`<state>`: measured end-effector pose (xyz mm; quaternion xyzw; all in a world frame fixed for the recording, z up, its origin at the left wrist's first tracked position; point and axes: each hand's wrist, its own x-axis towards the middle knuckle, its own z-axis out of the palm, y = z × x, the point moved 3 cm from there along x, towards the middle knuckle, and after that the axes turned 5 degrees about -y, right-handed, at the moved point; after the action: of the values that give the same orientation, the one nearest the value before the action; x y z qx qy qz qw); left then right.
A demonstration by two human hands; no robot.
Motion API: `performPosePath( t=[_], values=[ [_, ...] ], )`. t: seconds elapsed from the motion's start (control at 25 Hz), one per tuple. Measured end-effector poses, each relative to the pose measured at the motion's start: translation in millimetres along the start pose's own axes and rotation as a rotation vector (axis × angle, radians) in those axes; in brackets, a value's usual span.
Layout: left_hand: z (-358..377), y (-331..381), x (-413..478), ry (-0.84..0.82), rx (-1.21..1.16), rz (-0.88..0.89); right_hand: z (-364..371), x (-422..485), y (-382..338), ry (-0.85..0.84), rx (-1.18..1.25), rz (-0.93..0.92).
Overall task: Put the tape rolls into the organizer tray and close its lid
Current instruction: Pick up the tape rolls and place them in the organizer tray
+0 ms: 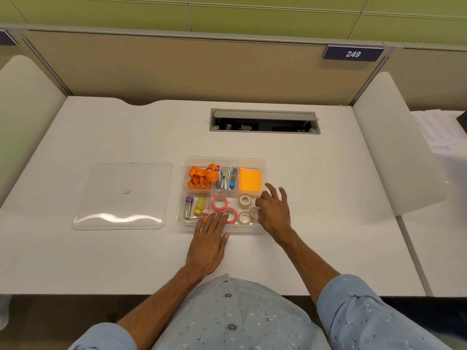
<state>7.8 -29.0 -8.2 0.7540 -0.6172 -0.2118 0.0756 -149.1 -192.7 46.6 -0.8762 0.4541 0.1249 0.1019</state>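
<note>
The clear organizer tray (262, 162) sits mid-desk, uncovered. Two pink tape rolls (219, 202) (232, 215) lie in its front middle compartment. Three whitish tape rolls (244, 199) (244, 218) (253, 212) lie in the front right compartment. My left hand (209, 242) rests flat on the desk, fingertips over the tray's front edge touching the nearer pink roll. My right hand (274, 209) hovers at the tray's right front corner, fingers spread, thumb and forefinger at the rightmost whitish roll; a grip is not evident. The clear lid (121, 195) lies flat on the desk, left of the tray.
Other compartments hold an orange lanyard (202, 176), staplers and clips (226, 178), orange sticky notes (249, 179) and small vials (194, 205). A cable hatch (264, 121) is set into the desk behind the tray. White dividers stand at both sides; papers (439, 135) lie far right.
</note>
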Motion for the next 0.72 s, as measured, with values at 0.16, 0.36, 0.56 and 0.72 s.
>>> performPosePath(
  t=[0.16,0.36,0.56,0.72],
  values=[
    [0,1,2,0.004,-0.005,-0.013,1,-2,-8,0.017,0.015,-0.146],
    [2,1,2,-0.005,0.0,-0.021,9,-6,-16,-0.013,0.036,-0.247],
    [2,2,3,-0.028,-0.007,-0.035,14,-5,-25,-0.064,0.043,-0.286],
    [3,2,3,-0.033,0.013,-0.035,13,-6,-25,-0.074,0.086,-0.276]
  ],
)
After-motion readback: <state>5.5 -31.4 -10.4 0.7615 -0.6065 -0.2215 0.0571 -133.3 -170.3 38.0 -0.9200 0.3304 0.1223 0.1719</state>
